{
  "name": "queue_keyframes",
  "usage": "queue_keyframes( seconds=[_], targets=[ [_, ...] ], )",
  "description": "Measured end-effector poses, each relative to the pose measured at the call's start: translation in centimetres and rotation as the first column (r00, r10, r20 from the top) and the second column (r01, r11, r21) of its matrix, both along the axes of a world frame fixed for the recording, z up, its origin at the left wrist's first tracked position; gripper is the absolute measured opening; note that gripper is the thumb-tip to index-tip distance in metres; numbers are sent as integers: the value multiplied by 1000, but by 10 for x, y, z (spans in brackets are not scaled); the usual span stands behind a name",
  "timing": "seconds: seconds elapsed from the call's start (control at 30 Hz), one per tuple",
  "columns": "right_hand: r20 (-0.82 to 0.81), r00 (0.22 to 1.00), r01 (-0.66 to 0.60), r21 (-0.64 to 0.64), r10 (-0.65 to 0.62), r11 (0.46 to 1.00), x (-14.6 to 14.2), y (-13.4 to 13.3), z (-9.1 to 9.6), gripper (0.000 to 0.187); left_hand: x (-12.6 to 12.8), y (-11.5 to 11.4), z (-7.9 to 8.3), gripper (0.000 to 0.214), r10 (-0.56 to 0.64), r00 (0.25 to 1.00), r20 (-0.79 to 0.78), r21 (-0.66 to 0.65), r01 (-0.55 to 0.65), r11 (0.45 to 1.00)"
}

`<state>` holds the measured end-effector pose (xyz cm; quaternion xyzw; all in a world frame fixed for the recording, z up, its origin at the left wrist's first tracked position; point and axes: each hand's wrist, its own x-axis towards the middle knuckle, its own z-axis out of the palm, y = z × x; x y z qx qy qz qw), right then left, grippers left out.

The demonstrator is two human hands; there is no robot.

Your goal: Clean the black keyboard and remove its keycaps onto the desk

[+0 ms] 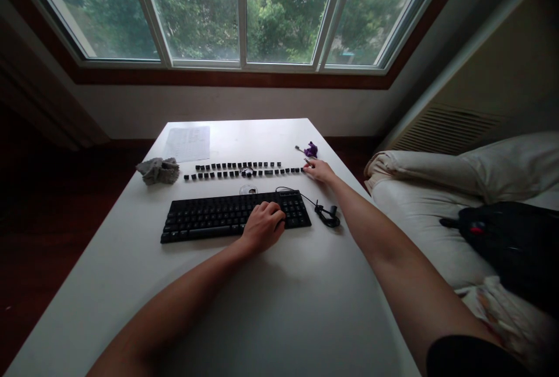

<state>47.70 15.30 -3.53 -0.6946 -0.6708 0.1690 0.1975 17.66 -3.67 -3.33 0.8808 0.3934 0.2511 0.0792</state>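
A black keyboard [209, 214] lies across the white table. My left hand [263, 226] rests on its right part, fingers bent over the keys and not gripping anything I can see. Beyond the keyboard, black keycaps [231, 174] stand in two long rows. My right hand [321, 171] is at the right end of the nearer row, fingers closed on a thin dark tool [309, 163] whose kind is too small to tell. Its fingertips are beside the last keycap [303, 170]; whether they touch it is unclear. A small clear round dish [248, 189] sits just behind the keyboard.
A bundled black cable [327, 215] lies right of the keyboard. Behind my right hand is a purple object [311, 149] with a small brush-like piece. A grey cloth [158, 171] and a paper sheet [187, 143] lie left. A sofa [414, 208] borders the right side.
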Motion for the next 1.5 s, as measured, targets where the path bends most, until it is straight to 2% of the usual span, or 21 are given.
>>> queue_keyframes(
  seconds=[0.17, 0.33, 0.4, 0.47, 0.5, 0.57, 0.67, 0.8, 0.9, 1.1, 1.27, 1.37, 1.5],
  targets=[
    [-25, 999, 30, 31, -30, 999, -1, -6, 3, 31, 0, 1, -1, 12, -2, 1000, 6, -1, 2, 1000],
    [-90, 994, 67, 117, -57, 991, -8, -19, 14, 39, 0, 1, 1, 12, 5, 1000, -21, -1, -5, 1000],
    [-174, 985, 39, 222, 1, 974, -14, -28, 22, 42, 0, 1, 2, 13, 5, 999, -35, -1, -5, 1000],
    [-225, 967, -32, 354, 118, 935, -20, -39, 33, 41, 0, 1, 2, 12, 8, 999, -48, -5, -8, 1000],
    [-226, 959, -72, 379, 168, 923, -23, -46, 39, 42, 0, 1, 2, 12, 11, 999, -52, -6, -11, 1000],
    [-241, 944, -137, 330, 224, 934, -28, -58, 50, 46, 1, 1, 1, 12, 16, 999, -51, -6, -16, 1000],
    [-319, 904, -237, 179, 284, 955, -31, -72, 61, 44, 1, 1, 0, 13, 12, 999, -38, -3, -12, 1000],
    [-454, 812, -391, 44, 367, 919, -31, -84, 62, 39, 2, 1, 1, 12, 8, 1000, -25, -1, -8, 1000],
    [-456, 797, -428, 38, 397, 903, -28, -89, 59, 35, 2, 0, 2, 11, 19, 999, -33, -3, -19, 1000],
    [-469, 793, -405, 70, 388, 912, -24, -89, 50, 34, 3, 1, 1, 10, 24, 999, -46, 12, -24, 1000],
    [-450, 790, -470, -7, 417, 883, -24, -83, 43, 34, 3, 1, 1, 10, 22, 999, -48, 24, -21, 999],
    [-408, 786, -519, -28, 464, 855, -28, -86, 47, 30, 3, 1, 2, 10, 24, 999, -41, 19, -23, 1000],
    [-229, 813, -551, -5, 536, 834, -35, -97, 60, 22, 3, 1, 2, 10, 26, 999, -44, 18, -25, 1000]
  ],
)
